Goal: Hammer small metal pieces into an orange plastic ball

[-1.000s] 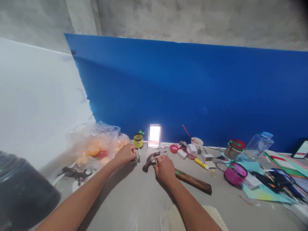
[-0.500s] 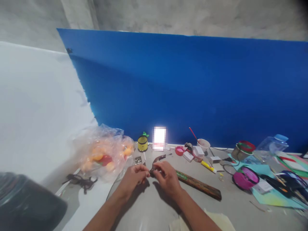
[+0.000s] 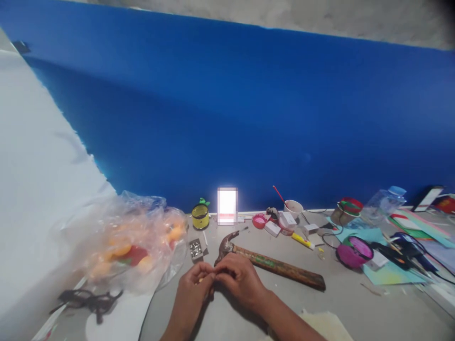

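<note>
Head view: beside the hammer [image 3: 272, 264], left hand [image 3: 195, 290] and right hand [image 3: 241, 280] have fingers pinched together, contents hidden; stiff, probably head-heavy, it should grip best by its wooden handle [image 3: 302, 276].

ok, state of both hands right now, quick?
Left hand: closed in a pinch, close to the other; can't tell what, if anything, it holds.
Right hand: closed in a pinch too; contents, if any, hidden.
</note>
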Available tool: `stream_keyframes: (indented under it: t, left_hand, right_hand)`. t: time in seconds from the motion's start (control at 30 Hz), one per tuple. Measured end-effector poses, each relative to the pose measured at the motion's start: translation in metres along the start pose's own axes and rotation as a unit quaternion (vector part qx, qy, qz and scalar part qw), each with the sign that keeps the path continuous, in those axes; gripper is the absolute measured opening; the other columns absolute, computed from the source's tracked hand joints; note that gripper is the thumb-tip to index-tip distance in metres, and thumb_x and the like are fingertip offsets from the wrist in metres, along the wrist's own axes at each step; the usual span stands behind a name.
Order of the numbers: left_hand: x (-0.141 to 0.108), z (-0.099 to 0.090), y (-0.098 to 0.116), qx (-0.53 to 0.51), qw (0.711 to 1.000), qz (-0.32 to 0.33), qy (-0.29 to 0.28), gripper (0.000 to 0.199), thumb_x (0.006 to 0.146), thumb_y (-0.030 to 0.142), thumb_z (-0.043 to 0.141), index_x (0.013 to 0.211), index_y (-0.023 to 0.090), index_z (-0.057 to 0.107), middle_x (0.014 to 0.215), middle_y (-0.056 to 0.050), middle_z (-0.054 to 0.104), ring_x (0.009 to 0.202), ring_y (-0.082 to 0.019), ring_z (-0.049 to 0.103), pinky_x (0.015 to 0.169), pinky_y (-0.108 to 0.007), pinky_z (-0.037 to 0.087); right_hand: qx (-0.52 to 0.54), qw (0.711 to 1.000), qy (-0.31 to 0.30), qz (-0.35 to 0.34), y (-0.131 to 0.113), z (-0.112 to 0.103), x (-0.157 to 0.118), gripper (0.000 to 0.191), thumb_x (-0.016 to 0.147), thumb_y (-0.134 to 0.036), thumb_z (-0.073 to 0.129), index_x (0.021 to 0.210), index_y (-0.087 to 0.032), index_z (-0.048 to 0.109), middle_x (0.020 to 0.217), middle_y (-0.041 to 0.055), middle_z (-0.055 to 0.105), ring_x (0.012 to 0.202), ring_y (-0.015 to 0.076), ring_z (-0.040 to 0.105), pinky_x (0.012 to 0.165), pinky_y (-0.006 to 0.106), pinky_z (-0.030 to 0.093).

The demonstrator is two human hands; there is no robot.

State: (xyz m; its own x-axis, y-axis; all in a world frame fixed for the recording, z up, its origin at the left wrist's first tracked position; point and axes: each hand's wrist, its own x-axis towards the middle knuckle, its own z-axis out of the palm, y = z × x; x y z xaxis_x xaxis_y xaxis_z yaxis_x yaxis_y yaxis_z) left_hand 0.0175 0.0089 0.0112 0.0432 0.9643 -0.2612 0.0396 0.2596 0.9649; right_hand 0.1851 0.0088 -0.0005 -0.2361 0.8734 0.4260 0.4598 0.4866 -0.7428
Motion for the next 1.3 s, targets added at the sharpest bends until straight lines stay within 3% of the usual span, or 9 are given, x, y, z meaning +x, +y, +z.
stream_keyframes:
  t: [0.27, 0.37, 0.43, 0.53, 0.63, 0.9, 1.03, 1.17, 1.3]
  left_hand:
    - [-0.004, 0.003, 0.0, 0.001, 0.998, 0.066, 0.001, 0.025, 0.069, 0.042, 0.078, 0.068, 0.021, 0.065, 0.059, 0.001, 0.058, 0.056, -0.014, 0.048, 0.056, -0.026, 0.035]
    - [-0.004, 0.004, 0.001, -0.098, 0.995, 0.016, -0.029, 0.027, 0.071, 0.044, 0.077, 0.072, 0.019, 0.067, 0.056, 0.003, 0.053, 0.051, -0.011, 0.044, 0.051, -0.024, 0.03]
    - [-0.004, 0.004, 0.003, -0.204, 0.977, 0.01, -0.059, 0.023, 0.067, 0.035, 0.077, 0.08, 0.017, 0.07, 0.066, 0.001, 0.06, 0.058, -0.011, 0.051, 0.055, -0.023, 0.037]
    - [-0.004, 0.005, 0.008, -0.264, 0.962, 0.022, -0.068, 0.034, 0.058, 0.021, 0.082, 0.091, 0.017, 0.071, 0.088, -0.002, 0.072, 0.076, -0.013, 0.064, 0.071, -0.024, 0.049]
    - [-0.006, 0.005, 0.009, -0.226, 0.971, 0.054, -0.058, 0.042, 0.063, 0.025, 0.09, 0.099, 0.018, 0.069, 0.093, -0.004, 0.076, 0.083, -0.016, 0.07, 0.081, -0.029, 0.054]
    - [-0.008, 0.001, 0.002, -0.129, 0.984, 0.08, -0.095, 0.048, 0.075, 0.032, 0.089, 0.116, 0.019, 0.068, 0.091, -0.002, 0.075, 0.077, -0.016, 0.069, 0.071, -0.028, 0.057]
    - [-0.004, 0.002, -0.002, -0.146, 0.979, 0.1, -0.098, 0.043, 0.074, 0.03, 0.09, 0.107, 0.019, 0.066, 0.11, -0.006, 0.074, 0.095, -0.019, 0.073, 0.085, -0.034, 0.061]
    - [-0.003, 0.003, -0.008, -0.133, 0.982, 0.076, -0.112, 0.052, 0.076, 0.033, 0.089, 0.12, 0.02, 0.065, 0.109, -0.005, 0.074, 0.087, -0.018, 0.073, 0.078, -0.033, 0.062]
    - [0.0, 0.001, -0.013, -0.095, 0.985, 0.099, -0.107, 0.051, 0.074, 0.033, 0.091, 0.119, 0.018, 0.071, 0.107, -0.006, 0.076, 0.097, -0.021, 0.073, 0.089, -0.035, 0.06]
  right_hand:
    - [-0.052, 0.998, -0.018, 0.043, -0.006, -0.009, 0.001, 0.014, 0.089, -0.01, 0.065, 0.085, -0.022, 0.072, 0.087, 0.0014, 0.074, 0.082, 0.0181, 0.068, 0.077, 0.028, 0.049]
    - [-0.009, 0.997, 0.012, 0.08, -0.012, -0.018, 0.011, 0.013, 0.089, -0.014, 0.061, 0.082, -0.02, 0.07, 0.081, 0.0024, 0.074, 0.078, 0.0183, 0.066, 0.073, 0.029, 0.049]
    - [0.08, 0.987, 0.027, 0.133, -0.019, -0.025, 0.019, 0.008, 0.084, -0.018, 0.064, 0.078, -0.02, 0.069, 0.076, 0.0017, 0.072, 0.07, 0.0168, 0.064, 0.067, 0.028, 0.048]
    - [0.253, 0.937, 0.034, 0.237, -0.027, -0.03, 0.028, 0.013, 0.079, -0.029, 0.075, 0.087, -0.019, 0.072, 0.071, 0.0007, 0.071, 0.058, 0.0139, 0.06, 0.055, 0.025, 0.047]
    - [0.37, 0.889, 0.019, 0.271, -0.029, -0.026, 0.025, 0.029, 0.071, -0.039, 0.088, 0.084, -0.018, 0.074, 0.072, 0.0028, 0.073, 0.061, 0.0139, 0.063, 0.053, 0.023, 0.048]
    - [0.521, 0.788, 0.026, 0.328, -0.002, -0.011, -0.006, 0.043, 0.057, -0.04, 0.103, 0.08, -0.018, 0.073, 0.076, 0.0022, 0.073, 0.058, 0.009, 0.057, 0.048, 0.019, 0.044]
    - [0.533, 0.777, 0.021, 0.333, 0.01, -0.013, -0.007, 0.044, 0.057, -0.038, 0.103, 0.084, -0.019, 0.074, 0.072, 0.0008, 0.072, 0.056, 0.0091, 0.057, 0.047, 0.019, 0.043]
    - [0.529, 0.783, 0.003, 0.329, 0.012, -0.013, -0.007, 0.042, 0.06, -0.04, 0.102, 0.079, -0.018, 0.072, 0.072, 0.0012, 0.072, 0.055, 0.0092, 0.057, 0.047, 0.019, 0.044]
    - [0.519, 0.789, -0.008, 0.328, 0.01, -0.012, -0.008, 0.042, 0.061, -0.042, 0.101, 0.078, -0.018, 0.072, 0.072, 0.0008, 0.072, 0.053, 0.0085, 0.056, 0.047, 0.02, 0.044]
